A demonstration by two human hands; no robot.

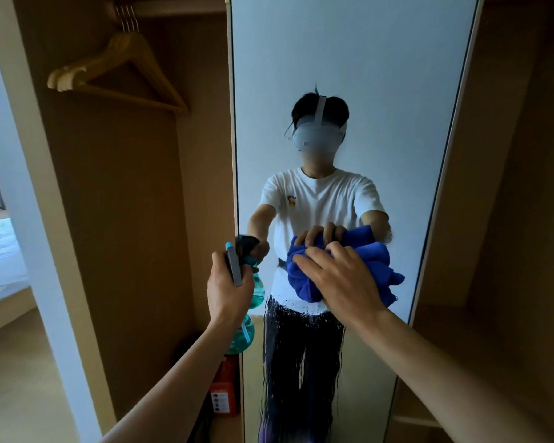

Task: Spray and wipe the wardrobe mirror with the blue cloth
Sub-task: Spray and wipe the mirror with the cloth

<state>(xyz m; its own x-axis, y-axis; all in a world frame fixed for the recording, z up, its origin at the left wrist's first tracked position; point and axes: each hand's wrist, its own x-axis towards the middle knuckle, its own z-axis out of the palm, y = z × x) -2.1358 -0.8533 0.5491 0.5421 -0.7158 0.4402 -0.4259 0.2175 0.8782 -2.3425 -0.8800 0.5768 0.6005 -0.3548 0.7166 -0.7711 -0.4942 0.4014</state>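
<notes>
Since drips streak the tall wardrobe mirror at six o'clock, we judge spraying done and wiping barely begun: our right hand bunches the crumpled blue cloth against the mid-glass, while our left hand, at nine o'clock of it, grips the translucent teal spray bottle.

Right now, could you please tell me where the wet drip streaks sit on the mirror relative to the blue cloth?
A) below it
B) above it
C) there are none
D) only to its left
A: the drip streaks run down the mirror beneath the blue cloth that the right hand holds to the glass, while the left hand grips the spray bottle.
</notes>
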